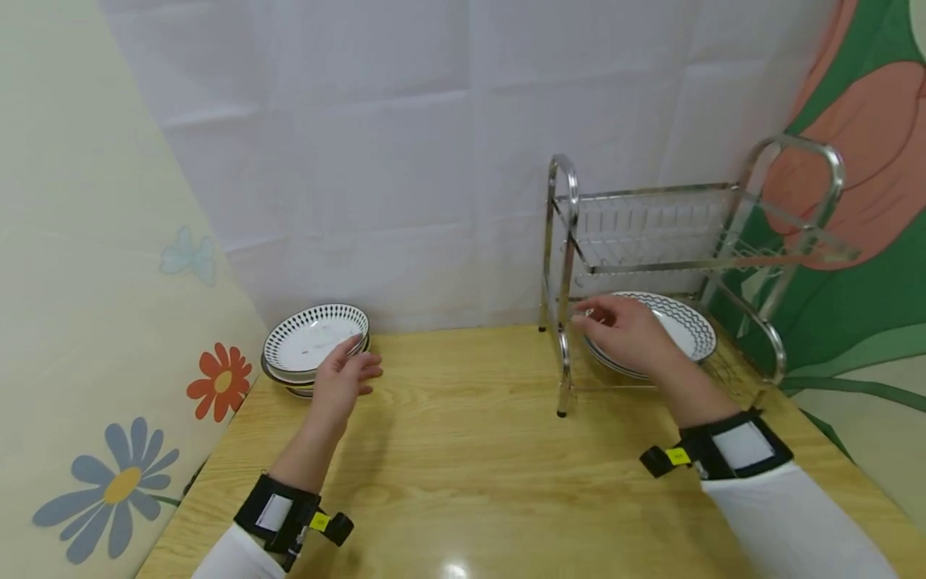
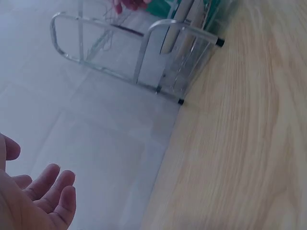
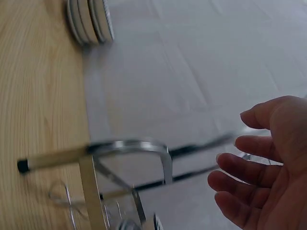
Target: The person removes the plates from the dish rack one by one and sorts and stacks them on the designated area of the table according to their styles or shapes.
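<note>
My left hand (image 1: 340,384) hovers at the right side of a stack of white plates (image 1: 300,346) with black patterned rims, overlapping it in the head view. Its fingers are loosely bent around nothing, as the left wrist view also shows. On the right, my right hand (image 1: 624,334) is raised near the left posts of a two-tier metal dish rack (image 1: 567,273). Its fingers curve slightly, and the right wrist view shows the palm holding nothing. Behind this hand, white plates with a wavy dark rim (image 1: 687,322) lie on the rack's lower tier, partly hidden by it.
The wooden table (image 1: 448,450) runs between the plate stack and the rack. A white cloth (image 1: 405,177) hangs along the back. Painted flower panels (image 1: 94,322) border the left and right sides. The rack's upper tier (image 1: 651,233) has wire slots.
</note>
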Motion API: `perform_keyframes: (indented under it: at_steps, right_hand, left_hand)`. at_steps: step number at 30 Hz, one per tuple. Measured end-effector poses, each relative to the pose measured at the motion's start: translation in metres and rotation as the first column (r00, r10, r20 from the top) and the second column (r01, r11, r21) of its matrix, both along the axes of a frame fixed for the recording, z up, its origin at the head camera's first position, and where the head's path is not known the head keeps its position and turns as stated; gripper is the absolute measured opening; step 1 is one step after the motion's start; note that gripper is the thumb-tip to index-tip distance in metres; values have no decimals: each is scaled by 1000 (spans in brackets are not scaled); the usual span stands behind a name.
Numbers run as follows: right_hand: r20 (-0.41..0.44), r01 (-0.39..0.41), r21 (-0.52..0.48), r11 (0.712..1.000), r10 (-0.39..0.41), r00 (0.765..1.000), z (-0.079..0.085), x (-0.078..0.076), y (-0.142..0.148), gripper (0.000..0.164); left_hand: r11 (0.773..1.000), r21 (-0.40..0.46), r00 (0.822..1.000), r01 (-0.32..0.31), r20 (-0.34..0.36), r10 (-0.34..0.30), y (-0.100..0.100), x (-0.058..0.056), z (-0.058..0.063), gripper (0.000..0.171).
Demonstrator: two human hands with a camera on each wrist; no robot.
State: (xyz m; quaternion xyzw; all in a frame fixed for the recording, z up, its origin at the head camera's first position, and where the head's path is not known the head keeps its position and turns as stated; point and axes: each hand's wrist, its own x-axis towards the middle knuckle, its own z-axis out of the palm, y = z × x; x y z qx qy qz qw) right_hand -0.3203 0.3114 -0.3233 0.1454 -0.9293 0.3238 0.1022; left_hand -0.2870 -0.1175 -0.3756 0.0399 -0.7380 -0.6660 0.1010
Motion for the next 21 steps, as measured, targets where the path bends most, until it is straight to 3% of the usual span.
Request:
perform_keyframes:
  at_steps: [7, 11, 16, 21]
  right_hand:
    - [39, 141, 195, 971, -151, 988, 2, -40, 70, 70]
    - [9, 198, 245, 949, -206, 979, -1, -55, 105, 68]
    - [37, 289, 216, 933, -303, 952, -12, -64, 135, 69]
    - [89, 346, 247, 905, -377, 922, -23, -68, 152, 64]
  left_hand:
    - [987, 66, 989, 148, 1, -148, 54, 1, -15, 54]
    - [975, 85, 978, 204, 18, -206, 79, 0, -21, 56]
    - [957, 127, 963, 259, 39, -266, 100, 2, -25, 55]
    - [950, 146, 957, 274, 52, -284, 107, 5, -29, 53]
